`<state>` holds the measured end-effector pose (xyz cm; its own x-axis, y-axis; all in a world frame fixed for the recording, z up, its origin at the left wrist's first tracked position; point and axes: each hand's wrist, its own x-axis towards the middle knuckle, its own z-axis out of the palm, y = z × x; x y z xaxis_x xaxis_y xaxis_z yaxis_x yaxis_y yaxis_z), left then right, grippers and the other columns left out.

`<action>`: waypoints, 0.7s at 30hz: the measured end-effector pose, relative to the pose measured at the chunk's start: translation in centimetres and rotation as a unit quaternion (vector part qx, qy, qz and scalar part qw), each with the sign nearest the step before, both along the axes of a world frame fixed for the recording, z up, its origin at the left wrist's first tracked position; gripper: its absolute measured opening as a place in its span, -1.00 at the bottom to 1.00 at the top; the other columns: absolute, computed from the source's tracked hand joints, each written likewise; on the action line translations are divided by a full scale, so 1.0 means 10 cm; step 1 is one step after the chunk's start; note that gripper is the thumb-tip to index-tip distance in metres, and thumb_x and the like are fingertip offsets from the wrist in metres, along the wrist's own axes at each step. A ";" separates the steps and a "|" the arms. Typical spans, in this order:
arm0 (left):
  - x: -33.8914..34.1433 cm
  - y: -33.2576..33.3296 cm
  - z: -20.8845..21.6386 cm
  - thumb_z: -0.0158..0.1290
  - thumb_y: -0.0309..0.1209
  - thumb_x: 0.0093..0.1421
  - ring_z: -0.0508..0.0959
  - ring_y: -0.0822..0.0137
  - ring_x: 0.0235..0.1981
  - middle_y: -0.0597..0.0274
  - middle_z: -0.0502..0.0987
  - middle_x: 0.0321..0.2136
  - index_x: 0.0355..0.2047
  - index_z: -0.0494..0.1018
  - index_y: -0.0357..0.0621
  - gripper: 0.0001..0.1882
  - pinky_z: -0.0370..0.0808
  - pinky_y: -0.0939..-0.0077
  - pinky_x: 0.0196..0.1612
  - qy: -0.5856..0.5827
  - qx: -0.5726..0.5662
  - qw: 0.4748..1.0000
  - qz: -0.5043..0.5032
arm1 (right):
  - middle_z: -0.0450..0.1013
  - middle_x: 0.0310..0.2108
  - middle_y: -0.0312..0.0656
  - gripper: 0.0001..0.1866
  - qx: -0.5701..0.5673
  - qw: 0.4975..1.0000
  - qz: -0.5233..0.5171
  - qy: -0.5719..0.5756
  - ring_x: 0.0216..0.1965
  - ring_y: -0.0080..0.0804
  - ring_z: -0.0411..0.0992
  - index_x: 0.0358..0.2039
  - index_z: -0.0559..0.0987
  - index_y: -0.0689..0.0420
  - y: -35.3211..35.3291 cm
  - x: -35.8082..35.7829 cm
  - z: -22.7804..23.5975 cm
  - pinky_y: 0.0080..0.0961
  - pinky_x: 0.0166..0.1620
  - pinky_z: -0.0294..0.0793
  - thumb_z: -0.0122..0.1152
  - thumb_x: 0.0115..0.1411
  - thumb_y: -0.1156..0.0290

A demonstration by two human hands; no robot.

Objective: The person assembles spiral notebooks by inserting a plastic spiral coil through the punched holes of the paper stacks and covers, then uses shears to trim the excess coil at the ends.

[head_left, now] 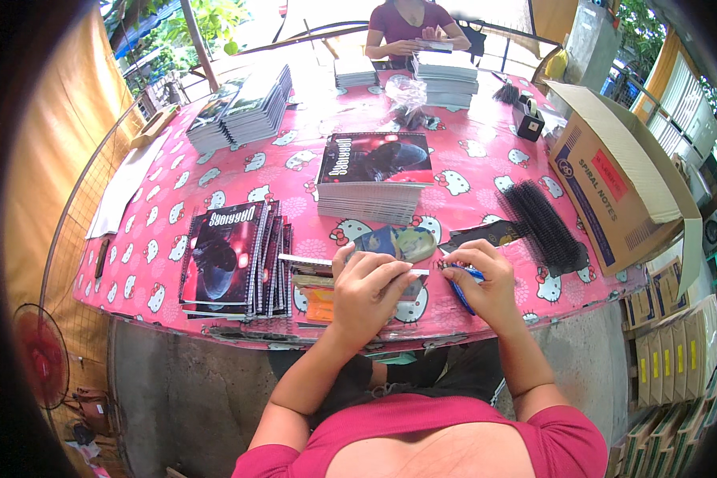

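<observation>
My left hand (372,295) is closed on a notebook (314,285) near the table's front edge, its fingers pressed along the pages' edge. Most of that notebook is hidden by the hand. Just to the right, my right hand (486,279) grips blue-handled pliers (460,297), whose tip points toward the notebook's end. Beyond both hands lies a flat blue and yellow rounded thing (402,242). A bundle of black spiral coils (540,227) rests to the right of my right hand. Left of my left hand sits a pile of spiral-bound notebooks (225,259) with dark red covers.
A stack of dark-covered books (372,191) stands mid-table on the pink patterned tablecloth (155,263). More notebooks (251,111) fill the far left. An open cardboard box (613,179) and a tape dispenser (527,119) are at right. Across the table, another person (410,32) handles papers.
</observation>
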<state>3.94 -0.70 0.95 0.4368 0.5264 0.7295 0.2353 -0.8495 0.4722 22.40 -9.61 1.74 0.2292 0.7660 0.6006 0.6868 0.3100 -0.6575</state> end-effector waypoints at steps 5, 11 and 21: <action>0.00 0.00 -0.02 0.25 -0.34 0.01 0.51 0.38 -0.39 0.38 0.55 -0.48 -0.41 0.58 -0.04 -0.87 0.19 0.28 0.07 -0.009 -0.004 1.000 0.002 | 0.47 -0.39 -0.19 -0.80 -0.090 0.991 0.090 0.033 -0.34 -0.44 0.45 -0.34 0.60 0.22 0.03 0.08 0.05 -0.53 -0.28 0.43 0.30 -0.06 0.61; 0.02 0.00 -0.01 0.26 -0.34 0.01 0.51 0.35 -0.39 0.36 0.56 -0.47 -0.34 0.57 -0.04 -0.81 0.21 0.26 0.05 -0.019 -0.006 1.000 0.013 | 0.46 -0.39 -0.21 -0.82 -0.132 0.980 0.124 0.079 -0.33 -0.46 0.45 -0.35 0.57 0.24 0.06 0.06 0.12 -0.54 -0.26 0.42 0.26 -0.03 0.60; 0.02 0.00 -0.03 0.26 -0.33 0.01 0.52 0.34 -0.39 0.35 0.56 -0.47 -0.35 0.56 -0.04 -0.81 0.23 0.25 0.03 -0.015 -0.001 1.000 0.015 | 0.45 -0.39 -0.21 -0.85 -0.099 0.985 0.132 0.056 -0.33 -0.50 0.43 -0.35 0.57 0.24 0.09 0.15 0.07 -0.56 -0.27 0.42 0.27 0.01 0.57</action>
